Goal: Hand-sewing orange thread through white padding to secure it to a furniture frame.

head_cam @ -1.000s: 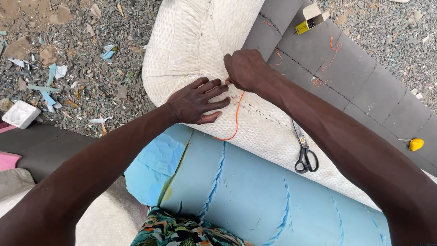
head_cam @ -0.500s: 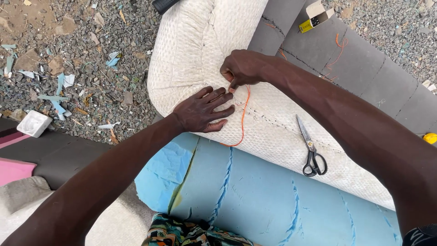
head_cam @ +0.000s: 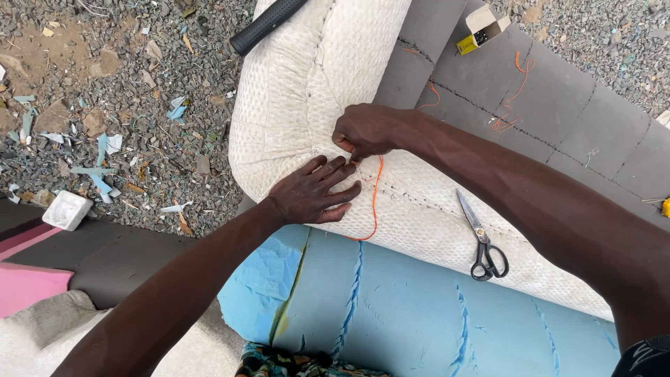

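Gravel ground littered with foam scraps lies beyond the hands. White quilted fabric [head_cam: 314, 84] is pressed flat by the left hand [head_cam: 314, 192]; orange thread [head_cam: 375, 199] is pinched by the right hand [head_cam: 366, 131]. Stitching appears partly done; blue foam [head_cam: 391, 307] nearer the body remains uncovered. Scissors [head_cam: 481, 241] lie to the right.

Under the left hand [head_cam: 314, 192] lies cream, dotted-weave fabric [head_cam: 300, 91] with orange thread [head_cam: 377, 192]. Below it is pale blue foam [head_cam: 405, 307]; beyond the right hand [head_cam: 366, 131], grey foam [head_cam: 558, 105].

Left hand [head_cam: 313, 192] lies flat on the cream fabric [head_cam: 314, 77]; right hand [head_cam: 366, 131] pinches orange thread [head_cam: 377, 195]; scissors [head_cam: 481, 241] lie nearby.
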